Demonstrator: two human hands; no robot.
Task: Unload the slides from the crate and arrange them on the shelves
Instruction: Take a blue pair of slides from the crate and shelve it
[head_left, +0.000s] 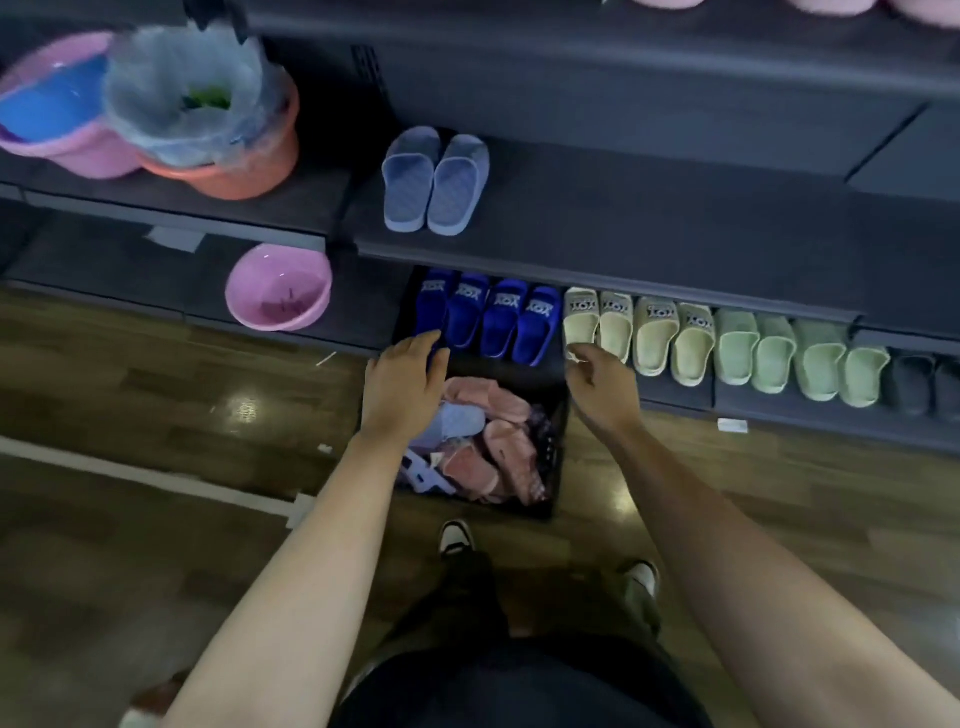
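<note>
Head view: the task was judged partly done. On the lower shelf (675, 401), from twelve to two o'clock of the crate (560, 457), a row was already lined up: blue slides (488, 322), cream slides (639, 332), green slides (800, 358) and dark slides (914, 382) at the far end; one lavender pair (436, 182) was stood on the shelf above (675, 218), at about twelve o'clock. The crate was set on the floor; pink slides (498, 457) were heaped in it, so much unloading was judged to remain. The left hand (402, 384) was held with fingers straight over the crate's eleven-o'clock corner, gripping nothing; the right hand (602, 387) was loosely curled at one o'clock, beside a cream slide's heel, with nothing seen held; contact could not be told.
</note>
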